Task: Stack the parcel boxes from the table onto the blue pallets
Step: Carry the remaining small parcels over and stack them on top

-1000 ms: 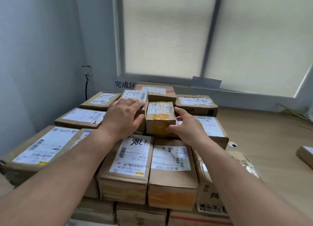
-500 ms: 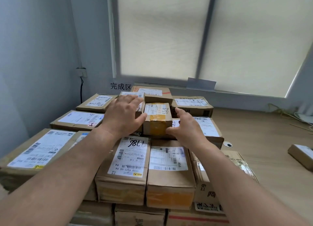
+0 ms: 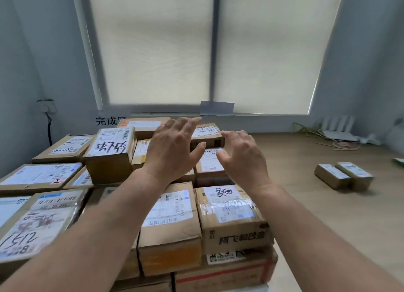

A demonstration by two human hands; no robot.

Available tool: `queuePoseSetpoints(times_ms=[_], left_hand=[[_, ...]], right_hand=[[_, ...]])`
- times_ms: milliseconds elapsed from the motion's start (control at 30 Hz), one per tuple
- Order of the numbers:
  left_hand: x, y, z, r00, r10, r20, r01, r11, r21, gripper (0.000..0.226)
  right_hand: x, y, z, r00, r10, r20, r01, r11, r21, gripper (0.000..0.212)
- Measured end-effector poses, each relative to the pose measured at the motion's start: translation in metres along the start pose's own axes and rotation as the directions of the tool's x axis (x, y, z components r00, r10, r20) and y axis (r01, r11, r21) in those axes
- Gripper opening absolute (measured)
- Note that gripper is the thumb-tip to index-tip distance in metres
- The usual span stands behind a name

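Cardboard boxes (image 3: 170, 224) with printed labels sit packed in a stack several layers deep, filling the lower left of the view. The left hand (image 3: 172, 151) hovers over the middle of the stack, fingers spread and straight, holding nothing. The right hand (image 3: 242, 158) hovers just beside it, fingers loosely curved, likewise empty. Whether either hand touches a box beneath cannot be told. A tall box (image 3: 109, 156) with handwritten marks stands on the top layer, left of the left hand. Two small boxes (image 3: 343, 176) lie together on the wooden floor (image 3: 306, 215), well apart to the right. Blinds (image 3: 164, 51) cover the window behind. A white router (image 3: 336, 129) sits by the far wall.
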State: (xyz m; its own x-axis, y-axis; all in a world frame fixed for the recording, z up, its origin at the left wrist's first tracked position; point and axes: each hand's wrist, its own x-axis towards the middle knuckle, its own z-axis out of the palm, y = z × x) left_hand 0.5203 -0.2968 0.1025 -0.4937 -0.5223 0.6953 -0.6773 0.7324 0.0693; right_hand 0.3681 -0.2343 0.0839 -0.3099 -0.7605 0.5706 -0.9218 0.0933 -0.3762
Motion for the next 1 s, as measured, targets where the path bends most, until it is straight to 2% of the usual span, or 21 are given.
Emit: queuePoseSetpoints(times_ms=[400,633,833,1000], left_hand=[[0.043,0.141,0.048,0.989,0.124,0.085,-0.116,0.99,-0.084,0.067],[0.049,0.217,0.081,0.981,0.17,0.098,-0.155,0.978,-0.14,0.057],[0.038,0.282,0.112,0.978,0.154,0.139,-0.129,0.976,-0.174,0.06],[0.008,0.343,0.148,0.963,0.131,0.235,-0.078,0.972,-0.221,0.061]], right_hand=[[-0.027,0.115,-0.091,0.987,0.137,-0.081,-0.147,0.979,-0.14,0.054],[-0.052,0.184,-0.138,0.971,0.206,-0.125,-0.228,0.954,-0.195,0.054],[-0.084,0.242,-0.164,0.961,0.204,-0.186,-0.243,0.946,-0.215,0.052],[-0.121,0.298,-0.173,0.964,0.213,-0.157,-0.252,0.922,-0.295,0.052]])
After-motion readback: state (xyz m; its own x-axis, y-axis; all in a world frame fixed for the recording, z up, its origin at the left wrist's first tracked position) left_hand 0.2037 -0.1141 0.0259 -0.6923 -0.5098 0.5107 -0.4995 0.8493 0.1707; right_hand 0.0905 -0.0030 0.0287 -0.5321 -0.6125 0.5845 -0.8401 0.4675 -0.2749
